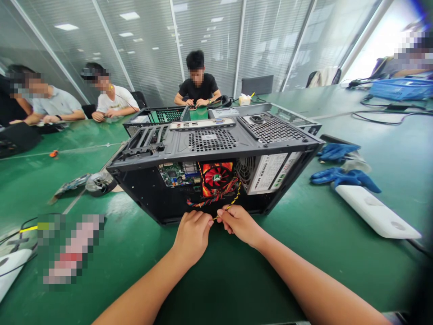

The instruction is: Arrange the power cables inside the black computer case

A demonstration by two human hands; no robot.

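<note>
An opened black computer case (135,198) lies on the green table with its open side facing me. Inside it show a motherboard (176,175), a red cooling fan (217,176) and a power supply (270,174) with a white label. A yellow-and-black twisted cable (238,195) runs down from near the power supply to my hands. My right hand (238,221) pinches it between thumb and finger. Close beside, my left hand (194,232) is closed on the same cable at the case's front edge. Multicoloured wires (216,197) hang below the fan.
Right of the case lie blue gloves (345,177) and a white power strip (375,212). A second opened case (280,110) stands behind. On the left are a metal part (71,186) and a clear plastic bundle (99,181). Several people sit around the table; a blue basket (401,88) is far right.
</note>
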